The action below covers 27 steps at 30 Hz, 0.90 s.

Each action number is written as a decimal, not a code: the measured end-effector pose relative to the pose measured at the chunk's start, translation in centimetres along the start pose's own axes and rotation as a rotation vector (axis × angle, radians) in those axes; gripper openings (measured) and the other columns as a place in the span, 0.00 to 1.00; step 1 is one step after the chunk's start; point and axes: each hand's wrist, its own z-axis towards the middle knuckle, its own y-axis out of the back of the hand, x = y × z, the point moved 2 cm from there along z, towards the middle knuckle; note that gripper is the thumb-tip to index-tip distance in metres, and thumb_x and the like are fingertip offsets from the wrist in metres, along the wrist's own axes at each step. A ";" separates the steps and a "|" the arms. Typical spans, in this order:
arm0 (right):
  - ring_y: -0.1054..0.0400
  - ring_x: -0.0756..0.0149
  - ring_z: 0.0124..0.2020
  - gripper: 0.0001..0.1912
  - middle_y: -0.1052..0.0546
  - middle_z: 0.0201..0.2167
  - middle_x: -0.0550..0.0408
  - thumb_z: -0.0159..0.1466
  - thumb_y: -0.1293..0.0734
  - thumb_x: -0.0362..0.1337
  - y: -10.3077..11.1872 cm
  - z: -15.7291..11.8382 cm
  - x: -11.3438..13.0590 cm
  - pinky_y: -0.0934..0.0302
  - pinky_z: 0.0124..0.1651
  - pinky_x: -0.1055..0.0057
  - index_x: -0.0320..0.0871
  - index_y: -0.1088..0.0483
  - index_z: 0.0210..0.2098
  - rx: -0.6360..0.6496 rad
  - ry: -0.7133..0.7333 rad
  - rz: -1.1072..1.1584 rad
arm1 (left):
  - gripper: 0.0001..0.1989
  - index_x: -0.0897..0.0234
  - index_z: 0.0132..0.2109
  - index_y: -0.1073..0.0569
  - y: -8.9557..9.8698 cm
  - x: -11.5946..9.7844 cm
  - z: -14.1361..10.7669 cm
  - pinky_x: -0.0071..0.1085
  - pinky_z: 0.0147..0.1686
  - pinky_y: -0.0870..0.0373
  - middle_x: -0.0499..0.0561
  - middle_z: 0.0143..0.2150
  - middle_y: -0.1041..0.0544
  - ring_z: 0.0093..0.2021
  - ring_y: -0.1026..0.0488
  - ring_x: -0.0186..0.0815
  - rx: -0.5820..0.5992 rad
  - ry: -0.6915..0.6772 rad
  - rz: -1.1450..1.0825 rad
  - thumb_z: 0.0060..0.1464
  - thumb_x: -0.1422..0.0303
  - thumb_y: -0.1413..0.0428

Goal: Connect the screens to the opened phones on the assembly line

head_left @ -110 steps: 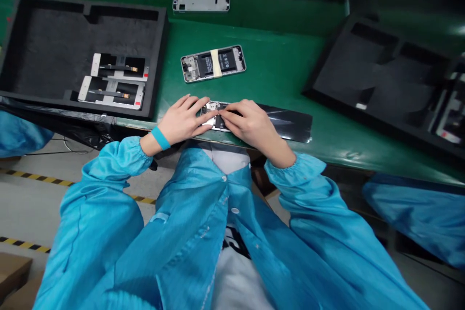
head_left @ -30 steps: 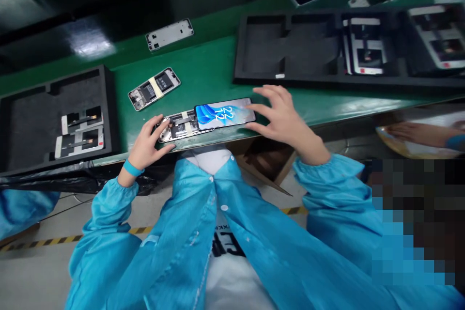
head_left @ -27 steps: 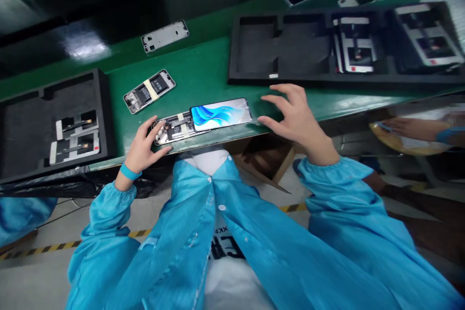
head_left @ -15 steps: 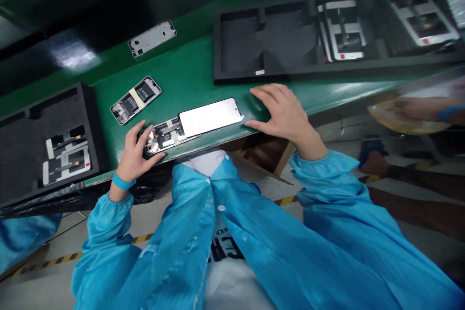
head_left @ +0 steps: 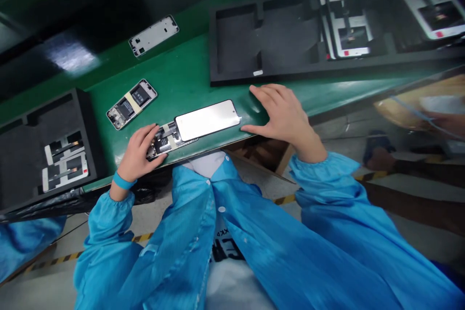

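Observation:
My left hand [head_left: 138,152] grips the end of an opened phone body [head_left: 167,139], its fingers over the exposed internals and tape strips. A phone screen panel [head_left: 207,120] lies flat, lit white, overlapping that body's far end. My right hand [head_left: 283,121] rests on the green bench top [head_left: 189,72], its fingers spread and its thumb tip just beside the panel's right end. Above my left hand lies another opened phone [head_left: 131,104] with a cream tape strip across its battery. A bare metal phone frame [head_left: 153,35] sits farther back.
Black foam trays [head_left: 261,38] [head_left: 22,164] holding several phone frames stand at the back right and left of the bench. A cardboard box [head_left: 261,152] sits below the front edge. A blurred hand of a co-worker [head_left: 445,118] shows at far right.
The panel's display has gone from a blue wallpaper with a clock to plain white. My right hand has come down onto the bench beside it. The view has turned slightly.

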 end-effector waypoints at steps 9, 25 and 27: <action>0.36 0.33 0.69 0.59 0.27 0.66 0.39 0.63 0.37 0.77 -0.1 0.2 0.2 0.43 0.72 0.37 0.45 0.44 0.80 -0.027 -0.018 -0.012 | 0.38 0.56 0.77 0.42 -0.2 0.1 0.4 0.59 0.71 0.30 0.61 0.67 0.24 0.66 0.24 0.55 -0.033 -0.044 0.050 0.67 0.53 0.41; 0.41 0.41 0.71 0.59 0.30 0.70 0.38 0.66 0.40 0.76 0.1 0.9 0.8 0.48 0.75 0.46 0.40 0.45 0.80 -0.005 0.003 -0.063 | 0.43 0.54 0.78 0.44 -0.7 1.7 0.4 0.68 0.65 0.26 0.65 0.66 0.24 0.67 0.26 0.65 -0.059 0.031 0.010 0.64 0.52 0.38; 0.41 0.39 0.70 0.61 0.30 0.69 0.36 0.64 0.38 0.77 -0.1 1.0 0.7 0.48 0.75 0.42 0.39 0.44 0.80 -0.005 0.010 -0.036 | 0.46 0.57 0.80 0.49 -1.0 2.1 0.3 0.66 0.64 0.26 0.66 0.67 0.24 0.65 0.24 0.64 -0.072 -0.004 0.009 0.64 0.50 0.39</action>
